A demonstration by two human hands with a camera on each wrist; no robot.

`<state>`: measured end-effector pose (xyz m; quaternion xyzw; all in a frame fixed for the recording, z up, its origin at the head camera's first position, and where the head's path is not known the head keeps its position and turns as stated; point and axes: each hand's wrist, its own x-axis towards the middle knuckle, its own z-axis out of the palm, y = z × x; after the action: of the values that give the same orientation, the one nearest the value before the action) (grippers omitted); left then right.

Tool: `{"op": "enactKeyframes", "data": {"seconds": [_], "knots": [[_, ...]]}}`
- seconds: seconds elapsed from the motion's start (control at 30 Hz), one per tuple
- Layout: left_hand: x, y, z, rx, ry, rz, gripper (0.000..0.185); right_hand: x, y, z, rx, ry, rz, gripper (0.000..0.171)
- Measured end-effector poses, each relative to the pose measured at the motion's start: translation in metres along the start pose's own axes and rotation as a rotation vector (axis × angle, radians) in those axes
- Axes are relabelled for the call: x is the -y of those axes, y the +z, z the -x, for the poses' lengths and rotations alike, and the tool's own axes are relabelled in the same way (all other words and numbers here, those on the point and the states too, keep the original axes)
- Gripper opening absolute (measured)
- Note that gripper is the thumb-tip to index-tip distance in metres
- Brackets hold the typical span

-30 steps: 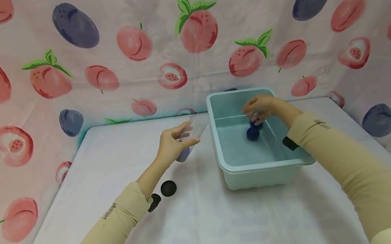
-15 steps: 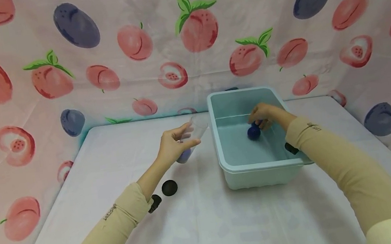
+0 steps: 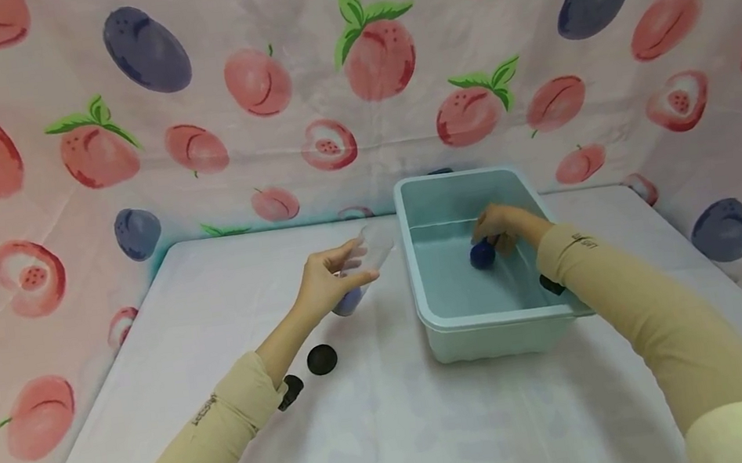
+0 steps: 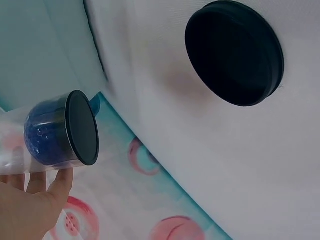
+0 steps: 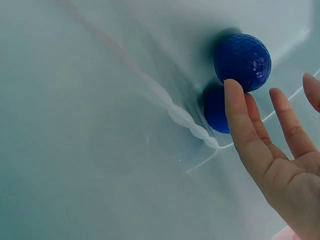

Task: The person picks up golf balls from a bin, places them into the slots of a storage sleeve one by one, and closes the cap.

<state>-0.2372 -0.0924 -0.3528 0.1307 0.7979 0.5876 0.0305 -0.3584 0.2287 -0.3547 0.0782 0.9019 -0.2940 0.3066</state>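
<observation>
We are reaching our right hand (image 3: 502, 227), fingers spread, to a blue ball (image 5: 243, 61) in the tub (image 3: 490, 317), perhaps touching. Our left hand (image 3: 328, 277) is gripping a clear tube (image 4: 60, 131) beside it.

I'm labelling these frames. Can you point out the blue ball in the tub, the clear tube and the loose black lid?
ball (image 5: 243, 61), right wrist view, dimpled top.
tube (image 4: 82, 127), left wrist view, black end cap.
lid (image 3: 322, 359), head view, its centre.

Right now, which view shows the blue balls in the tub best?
The right wrist view: two dimpled blue balls lie at the right hand's fingertips. The head view shows one blue blob, mostly covered; the left wrist view shows none there.
</observation>
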Motion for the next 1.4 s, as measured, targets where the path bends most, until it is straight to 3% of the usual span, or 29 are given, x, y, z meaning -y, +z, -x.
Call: {"op": "enactKeyframes", "data": {"seconds": [0.13,0.4,0.57,0.8,1.0,1.4], "knots": [[0.002,-0.002,0.001,-0.002,0.000,-0.004,0.062,-0.005,-0.001,-0.012,0.042,-0.023,0.008,0.047],[0.001,-0.003,0.002,0.038,-0.005,0.008,0.062,0.018,0.015,0.034,0.052,0.001,0.011,0.047],[0.003,-0.004,0.002,0.053,-0.013,0.004,0.062,0.016,0.021,0.032,0.099,-0.002,0.067,0.047],[0.009,-0.002,0.004,0.079,-0.041,-0.020,0.063,0.009,0.033,0.020,0.006,0.029,0.182,0.019],[0.010,-0.002,0.003,0.085,-0.022,-0.012,0.062,0.002,0.034,0.013,-0.058,0.004,0.260,0.016],[0.004,-0.003,0.003,0.083,-0.025,-0.007,0.061,0.013,0.023,0.024,-0.049,-0.050,0.167,0.018]]}}
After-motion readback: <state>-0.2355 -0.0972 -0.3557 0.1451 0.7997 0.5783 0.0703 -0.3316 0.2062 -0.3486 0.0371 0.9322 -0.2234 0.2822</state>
